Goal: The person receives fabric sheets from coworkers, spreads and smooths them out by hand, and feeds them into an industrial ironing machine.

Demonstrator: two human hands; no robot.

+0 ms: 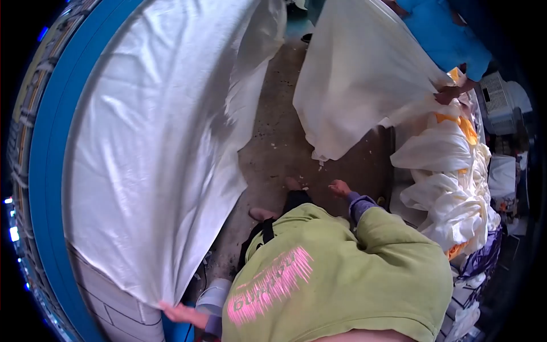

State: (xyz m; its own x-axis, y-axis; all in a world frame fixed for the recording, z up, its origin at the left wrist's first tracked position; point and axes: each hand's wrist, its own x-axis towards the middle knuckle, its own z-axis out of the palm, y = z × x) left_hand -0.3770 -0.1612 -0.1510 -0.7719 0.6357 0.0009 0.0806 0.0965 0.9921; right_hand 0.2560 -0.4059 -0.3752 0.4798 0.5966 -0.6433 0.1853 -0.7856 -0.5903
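Green top (364, 268) lies nearest. White sheet (142, 137) is largely spread along the worktop (48, 165), its near corner pinched in the left hand's (181, 314) grip; its inner side is left loose, creased. How far the right hand's (340, 188) grip is open cannot be told.

White bucket (213, 296) low L, brown flr (276, 108) w/ white bits, co-worker (447, 37) in blue upper R nr white slatted crate (496, 93).

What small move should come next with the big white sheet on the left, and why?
Probably bring the right hand to the loose edge of the white sheet: the left hand grips its near corner, folds fan out from there, and the right hand is off the sheet.
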